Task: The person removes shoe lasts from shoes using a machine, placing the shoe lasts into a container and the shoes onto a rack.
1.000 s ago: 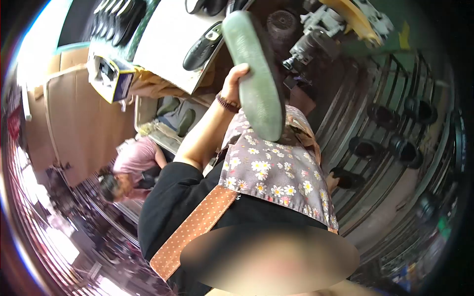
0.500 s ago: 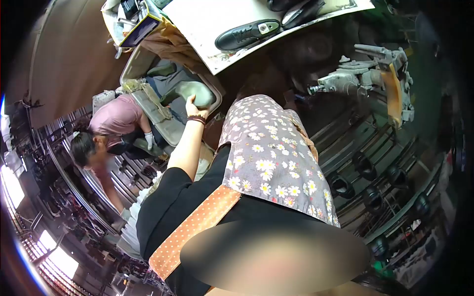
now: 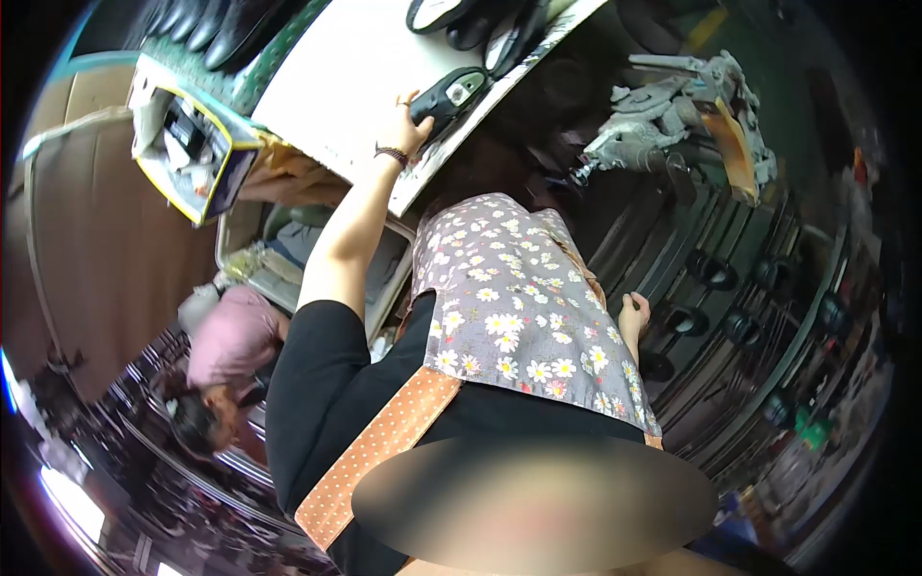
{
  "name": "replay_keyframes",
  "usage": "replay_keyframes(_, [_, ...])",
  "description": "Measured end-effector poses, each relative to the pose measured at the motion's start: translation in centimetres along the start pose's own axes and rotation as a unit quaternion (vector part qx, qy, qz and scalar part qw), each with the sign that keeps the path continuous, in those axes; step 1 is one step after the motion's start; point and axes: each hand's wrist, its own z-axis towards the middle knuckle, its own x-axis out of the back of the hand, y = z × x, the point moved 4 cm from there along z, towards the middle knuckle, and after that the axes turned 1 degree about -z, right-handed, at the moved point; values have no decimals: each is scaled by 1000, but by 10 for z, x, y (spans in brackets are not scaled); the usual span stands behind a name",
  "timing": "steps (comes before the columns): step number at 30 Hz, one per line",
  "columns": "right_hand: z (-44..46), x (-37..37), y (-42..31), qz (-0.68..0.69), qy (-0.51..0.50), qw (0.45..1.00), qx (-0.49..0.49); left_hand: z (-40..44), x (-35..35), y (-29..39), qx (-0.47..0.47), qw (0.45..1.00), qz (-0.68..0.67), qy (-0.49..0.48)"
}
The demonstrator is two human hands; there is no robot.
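Note:
My left hand is at the toe of a black lace-up shoe, its thumb and fingers around the toe end. The shoe lies on the white tabletop near its edge, with a pale metal-like plate at the heel opening. More black shoes lie just beyond it. Low on the right, beside the flowered apron, hangs my right hand with fingers curled; nothing shows in it.
Left of the table stands a box of small items; below it is a grey bin, partly behind my arm. A co-worker in pink bends at the left. A machine and racks with black pieces are on the right.
My left hand has left the greenish shoe last in the bin and moved up to the black shoe on the table. My right hand has come into view. The camera view has turned.

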Motion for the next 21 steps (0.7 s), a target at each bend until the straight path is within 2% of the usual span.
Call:
replay_keyframes(2, [-23,-3,3,23,-17,999,-38,12,-13,25,19,992,79,-93])
replay_keyframes(3, [-40,1,-3,-15,-1,998,-61,19,-25,20,26,987,109,-116])
replay_keyframes(4, [-53,-1,5,42,-19,995,-92,26,-38,14,33,980,140,-140])
replay_keyframes(6, [-81,-1,12,157,-52,975,-149,39,-50,5,63,980,97,-159])
replay_keyframes(7, [-94,9,-3,146,-57,969,-189,49,-75,-29,45,986,60,-149])
replay_keyframes(8, [-104,7,-2,171,-60,957,-228,60,-111,-85,44,984,-126,-120])
replay_keyframes(10, [-118,-6,12,230,-63,925,-295,62,-70,-41,131,970,-118,-165])
replay_keyframes(12, [-125,-26,34,250,-70,935,-241,58,-17,28,150,964,-122,-182])
replay_keyframes(13, [-122,-29,26,266,-80,934,-223,63,-15,35,102,972,-121,-171])
replay_keyframes(14, [-112,-34,14,284,-89,933,-201,59,-15,43,117,959,-178,-185])
replay_keyframes(15, [-103,-41,5,300,-104,931,-179,54,-2,79,88,960,-189,-189])
replay_keyframes(16, [-96,-38,-25,340,-132,913,-184,49,7,109,58,959,-199,-193])
replay_keyframes(18, [-79,-26,-95,443,-135,885,-52,38,24,176,-94,943,-249,-201])
replay_keyframes(19, [-78,-1,-149,464,-139,875,-10,30,27,204,-108,910,-320,-239])
replay_keyframes(21, [-72,22,-210,527,-174,829,72,11,39,260,-158,839,-416,-313])
